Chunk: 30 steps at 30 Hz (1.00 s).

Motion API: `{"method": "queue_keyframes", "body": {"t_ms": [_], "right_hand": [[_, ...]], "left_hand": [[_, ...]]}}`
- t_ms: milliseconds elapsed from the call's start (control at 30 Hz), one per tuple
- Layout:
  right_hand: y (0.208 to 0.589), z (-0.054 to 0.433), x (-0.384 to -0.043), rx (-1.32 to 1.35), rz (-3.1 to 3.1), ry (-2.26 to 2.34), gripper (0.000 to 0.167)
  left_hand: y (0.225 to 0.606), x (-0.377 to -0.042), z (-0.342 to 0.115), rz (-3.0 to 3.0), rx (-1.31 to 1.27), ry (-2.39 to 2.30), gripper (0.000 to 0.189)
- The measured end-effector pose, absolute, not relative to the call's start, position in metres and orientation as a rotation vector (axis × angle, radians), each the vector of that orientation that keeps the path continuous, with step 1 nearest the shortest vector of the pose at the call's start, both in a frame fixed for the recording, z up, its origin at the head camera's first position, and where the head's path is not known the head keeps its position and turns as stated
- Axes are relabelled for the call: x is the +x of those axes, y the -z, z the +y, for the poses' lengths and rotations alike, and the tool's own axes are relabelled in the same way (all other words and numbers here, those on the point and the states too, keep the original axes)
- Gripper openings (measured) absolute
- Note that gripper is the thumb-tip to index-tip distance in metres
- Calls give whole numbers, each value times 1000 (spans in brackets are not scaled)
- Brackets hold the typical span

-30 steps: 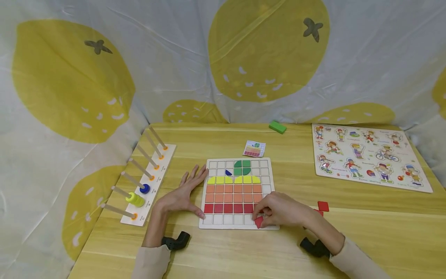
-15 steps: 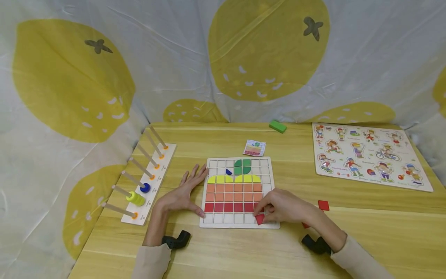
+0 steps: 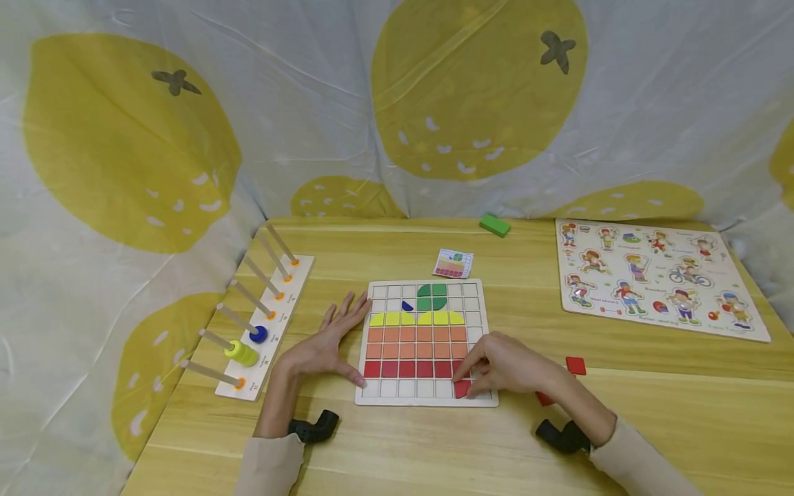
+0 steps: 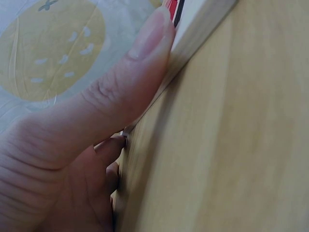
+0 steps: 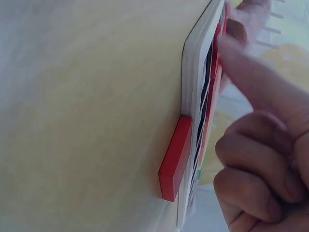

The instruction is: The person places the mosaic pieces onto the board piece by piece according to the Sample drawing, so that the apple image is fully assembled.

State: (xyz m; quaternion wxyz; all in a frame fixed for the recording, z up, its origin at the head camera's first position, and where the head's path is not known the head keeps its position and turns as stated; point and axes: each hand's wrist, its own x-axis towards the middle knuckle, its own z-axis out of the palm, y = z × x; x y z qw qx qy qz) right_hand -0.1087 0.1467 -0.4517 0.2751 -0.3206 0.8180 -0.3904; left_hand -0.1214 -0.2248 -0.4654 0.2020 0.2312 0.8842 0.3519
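Note:
A white grid board (image 3: 406,390) bears rows of yellow, orange and dark red tiles, with green quarter-rounds and a small blue piece above. My left hand (image 3: 315,350) lies along the board's left side, fingers spread; in the left wrist view its thumb (image 4: 128,79) touches the edge. At the board's lower right, my right hand (image 3: 515,365) pinches a red square tile (image 3: 462,390) between thumb and index finger, over a bottom-row cell. The right wrist view shows the thumb (image 5: 241,67) against the red tile, with the other fingers curled into the palm.
Loose red tiles (image 3: 575,365) lie right of the board, partly behind the right forearm. A pattern card (image 3: 453,264) and a green block (image 3: 494,225) are behind it. A peg stand with rings (image 3: 248,386) stands left; a picture puzzle (image 3: 664,279) lies right.
The red tile has turned from slanted to nearly square with the bottom-row cell and sits lower into it. My right thumb and index finger shifted slightly with it; the left hand stayed still.

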Motion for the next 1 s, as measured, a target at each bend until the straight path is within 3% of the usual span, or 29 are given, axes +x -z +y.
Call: {"method": "queue_keyframes", "body": {"t_ms": [567, 1000], "right_hand": [[452, 147, -110, -800, 2160, 1156, 13], [447, 269, -128, -733, 2148, 1141, 26]], "left_hand": [[466, -122, -224, 2466, 647, -990, 144], [466, -122, -225, 2464, 663, -997, 142]]}}
